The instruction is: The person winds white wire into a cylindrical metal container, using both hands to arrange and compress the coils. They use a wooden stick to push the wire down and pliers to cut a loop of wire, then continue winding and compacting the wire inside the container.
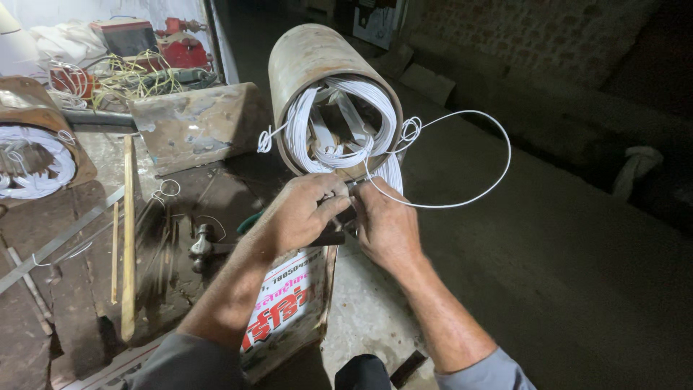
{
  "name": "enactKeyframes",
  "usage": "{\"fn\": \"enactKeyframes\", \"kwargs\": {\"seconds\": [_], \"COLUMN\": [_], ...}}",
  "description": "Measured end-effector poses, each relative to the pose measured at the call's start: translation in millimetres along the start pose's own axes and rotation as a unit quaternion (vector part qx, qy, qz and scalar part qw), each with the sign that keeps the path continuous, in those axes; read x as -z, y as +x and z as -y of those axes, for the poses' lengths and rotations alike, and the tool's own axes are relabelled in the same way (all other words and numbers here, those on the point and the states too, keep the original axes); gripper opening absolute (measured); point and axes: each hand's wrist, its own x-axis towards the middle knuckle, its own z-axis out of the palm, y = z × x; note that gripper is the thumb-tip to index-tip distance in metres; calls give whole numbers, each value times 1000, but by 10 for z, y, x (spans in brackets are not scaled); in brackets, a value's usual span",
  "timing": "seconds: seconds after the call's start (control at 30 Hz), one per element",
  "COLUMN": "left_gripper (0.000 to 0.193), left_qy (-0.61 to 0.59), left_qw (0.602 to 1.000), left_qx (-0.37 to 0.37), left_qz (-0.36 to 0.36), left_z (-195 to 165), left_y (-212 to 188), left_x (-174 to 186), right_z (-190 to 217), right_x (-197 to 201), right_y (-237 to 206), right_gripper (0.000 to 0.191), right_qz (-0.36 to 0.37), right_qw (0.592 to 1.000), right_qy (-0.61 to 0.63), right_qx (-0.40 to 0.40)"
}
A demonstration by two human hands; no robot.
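Note:
A rusty metal cylinder [310,58] lies on its side, its open end stuffed with white wire coils [307,123]. My left hand [303,213] and my right hand [386,224] meet just below that opening. Both pinch a white wire [498,173] that loops out to the right and back to the coils. The left hand's fingers are closed over a small dark tool or the wire's end; I cannot tell which. A short tied wire end [266,139] sticks out on the cylinder's left rim.
A printed sheet-metal board [289,310] stands under my forearms. A hammer [202,245], wooden sticks [128,238] and metal strips lie on the bench at left. A second wound cylinder [32,155] sits far left. Tangled wires and a red machine [180,47] are behind.

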Motion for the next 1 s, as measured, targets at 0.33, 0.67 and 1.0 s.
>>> {"fn": "enactKeyframes", "kwargs": {"seconds": [0.33,0.67,1.0], "left_gripper": [39,61,77], "left_qy": [48,376,203], "left_qw": [999,925,974], "left_qx": [-6,58,99], "left_qz": [-6,-3,24], "left_z": [-57,-110,-179], "left_y": [0,58,182], "left_x": [11,-430,-288], "right_z": [-84,-248,-672], "right_x": [177,9,-304], "right_y": [129,-53,-171], "right_gripper": [23,15,26], "right_qz": [83,55,-53], "right_qw": [991,998,986], "right_qy": [-76,9,47], "right_qx": [68,42,153]}}
